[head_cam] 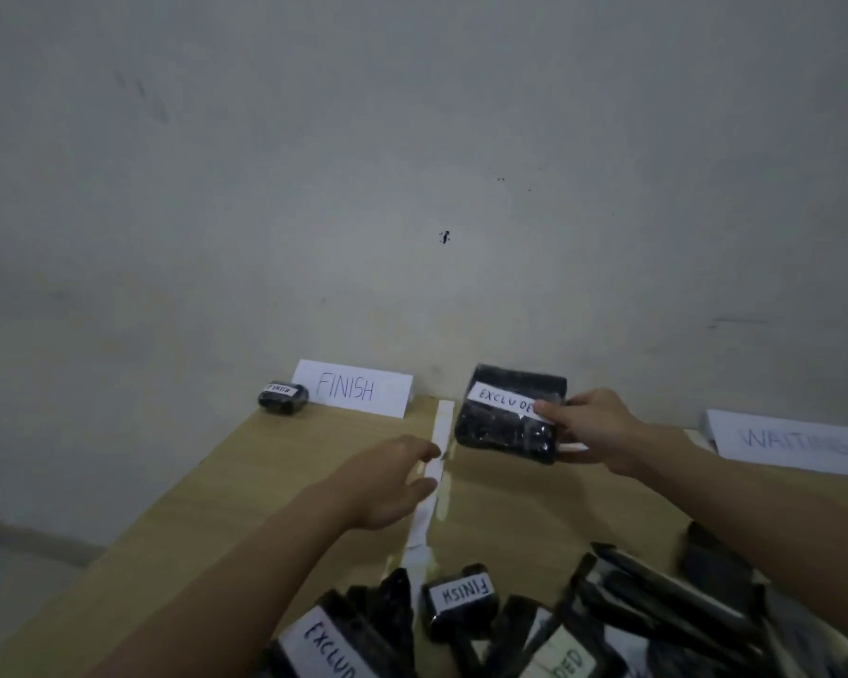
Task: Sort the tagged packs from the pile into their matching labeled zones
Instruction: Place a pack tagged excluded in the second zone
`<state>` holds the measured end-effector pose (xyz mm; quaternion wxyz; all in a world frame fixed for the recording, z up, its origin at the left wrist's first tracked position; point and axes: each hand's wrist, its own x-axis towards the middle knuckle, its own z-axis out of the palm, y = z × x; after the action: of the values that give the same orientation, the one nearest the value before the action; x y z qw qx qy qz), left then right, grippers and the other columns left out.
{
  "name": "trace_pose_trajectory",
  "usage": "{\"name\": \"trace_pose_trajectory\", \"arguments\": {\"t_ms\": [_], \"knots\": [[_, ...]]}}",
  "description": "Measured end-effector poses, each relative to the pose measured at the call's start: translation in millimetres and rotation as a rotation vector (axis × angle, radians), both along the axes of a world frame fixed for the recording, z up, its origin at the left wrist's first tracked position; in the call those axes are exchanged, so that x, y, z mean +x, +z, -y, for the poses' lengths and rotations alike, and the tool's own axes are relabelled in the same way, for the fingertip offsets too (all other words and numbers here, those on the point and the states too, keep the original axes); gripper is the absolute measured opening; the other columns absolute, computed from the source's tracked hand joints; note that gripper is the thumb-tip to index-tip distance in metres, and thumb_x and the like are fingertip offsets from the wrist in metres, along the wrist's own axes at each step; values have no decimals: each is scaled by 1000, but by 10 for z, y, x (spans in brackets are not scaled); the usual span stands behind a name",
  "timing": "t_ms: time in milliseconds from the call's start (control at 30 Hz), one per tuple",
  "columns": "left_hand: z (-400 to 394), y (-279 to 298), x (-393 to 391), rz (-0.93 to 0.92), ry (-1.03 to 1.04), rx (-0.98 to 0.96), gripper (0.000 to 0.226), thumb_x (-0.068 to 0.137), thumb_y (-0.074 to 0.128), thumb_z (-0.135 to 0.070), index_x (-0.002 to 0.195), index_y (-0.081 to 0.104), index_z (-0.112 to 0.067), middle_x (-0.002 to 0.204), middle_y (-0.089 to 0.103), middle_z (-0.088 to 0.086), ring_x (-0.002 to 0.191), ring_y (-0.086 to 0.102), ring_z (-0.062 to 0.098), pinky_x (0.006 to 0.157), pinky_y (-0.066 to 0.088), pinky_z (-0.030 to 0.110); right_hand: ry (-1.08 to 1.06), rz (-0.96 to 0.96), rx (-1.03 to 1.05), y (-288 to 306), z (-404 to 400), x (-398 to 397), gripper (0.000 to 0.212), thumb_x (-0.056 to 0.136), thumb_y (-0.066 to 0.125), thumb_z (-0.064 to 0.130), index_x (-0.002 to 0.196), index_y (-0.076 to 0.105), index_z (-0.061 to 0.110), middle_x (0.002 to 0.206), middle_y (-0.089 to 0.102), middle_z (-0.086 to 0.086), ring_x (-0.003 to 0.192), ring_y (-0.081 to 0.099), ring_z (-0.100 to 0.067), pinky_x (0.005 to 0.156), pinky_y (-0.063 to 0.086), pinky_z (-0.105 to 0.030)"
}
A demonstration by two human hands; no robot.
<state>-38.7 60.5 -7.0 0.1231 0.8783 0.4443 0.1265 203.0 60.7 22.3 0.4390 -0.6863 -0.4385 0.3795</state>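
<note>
Table (275, 462): light wood top, pushed against a pale wall (412, 163).

Right hand (593, 423): reaches fwd over the far middle of the table, thumb on top and fingers under the right edge of a black pack (507, 415). Pack's white tag reads "EXCLUDED"; it sits tilted, far end up near the wall, just right of the white tape strip (434, 482). Can't tell if its lower edge touches the table.

Left hand (392, 482): held out over the tape strip, fingers loosely curved, narrow gap, holding nothing. Can't tell if fingertips touch the tape.

Tape strip: runs from far edge toward the pile, splits left zone from middle zone.

"FINISH" sign (356, 388): white card standing at the far left, against the wall. Small black pack tagged "FINISH" (282, 397) lies just left of it.

"WAITING" sign (789, 440): white card, far right, blurry.

Pile (534, 623): black packs heaped at the near edge. Readable tags: one "FINISH" (463, 592) upside down, one "EXCLU.." (326, 645) at near left, one ending "..DED" (566, 663).
</note>
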Motion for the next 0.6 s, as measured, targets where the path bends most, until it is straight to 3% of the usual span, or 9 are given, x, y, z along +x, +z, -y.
{"name": "trace_pose_trajectory", "arguments": {"t_ms": [100,233,333,500,533,600], "knots": [[-105,-73,172,-133,-65,17,46,97,41,-32,140,35,-18,144,39,0,128,40,18,104,34,30,-13,75,-89,-265,-130,130,34,81,71,18,99,59,-8,97,66,-20,78,64,-28,59,55,-37],[-240,-158,270,-217,-91,41,49,97,40,-34,142,32,-18,143,39,1,127,41,19,102,35,32,30,143,-152,-501,-340,175,37,82,71,22,100,60,-9,93,66,-21,82,65,-30,76,56,-43],[-323,-215,271,-240,-92,50,50,96,40,-35,142,31,-19,143,39,1,128,40,19,102,35,32,50,184,-180,-601,-499,179,42,82,70,28,99,62,-9,82,59,-16,72,58,-26,62,46,-33],[-350,-244,214,-239,-85,25,49,96,42,-35,141,32,-20,144,38,-1,127,41,18,103,36,33,91,438,-227,-647,-617,159,34,87,63,33,72,50,6,65,45,-6,54,41,-15,47,30,-25],[-338,-240,197,-235,-89,23,48,96,42,-35,141,33,-20,144,39,-1,126,41,18,102,36,33,96,542,-210,-640,-600,140,33,88,62,33,72,49,6,71,47,-6,60,44,-16,50,35,-25],[-290,-235,150,-245,-106,45,47,96,41,-35,140,34,-21,144,39,-1,126,41,17,102,34,32,108,797,-43,-617,-504,77,29,88,61,33,92,55,4,100,49,-10,90,51,-23,74,44,-31]]}}
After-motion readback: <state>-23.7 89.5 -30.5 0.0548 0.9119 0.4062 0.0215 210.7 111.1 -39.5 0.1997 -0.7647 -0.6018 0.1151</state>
